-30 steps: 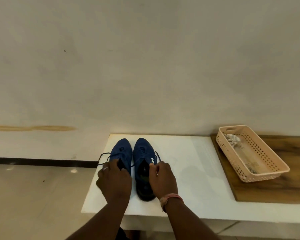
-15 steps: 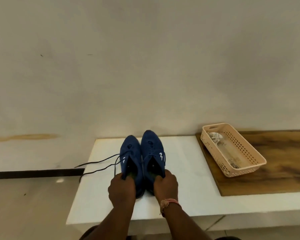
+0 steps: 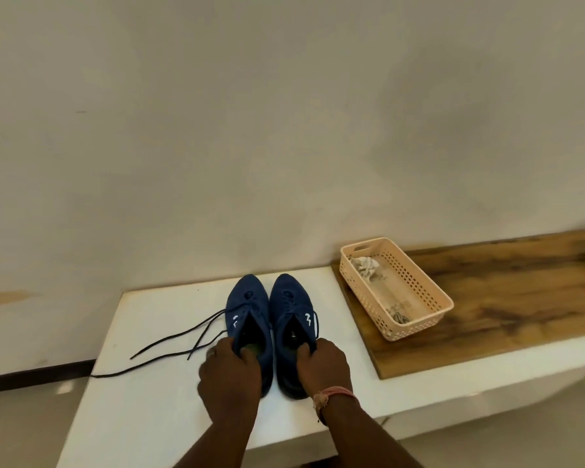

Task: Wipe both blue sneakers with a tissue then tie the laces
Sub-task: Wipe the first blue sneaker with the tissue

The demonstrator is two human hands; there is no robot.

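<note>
A: left hand [image 3: 229, 376] grips the collar of the left sneaker [image 3: 249, 319], right hand [image 3: 324, 368] grips the right sneaker [image 3: 293, 319] – both sit side by side on the white bench [image 3: 156, 393]

B: I'd watch those loose laces [image 3: 169, 342] trailing off the left edge – they could snag. The crumpled tissue [image 3: 365, 266] is back in the basket [image 3: 419, 329]
</note>
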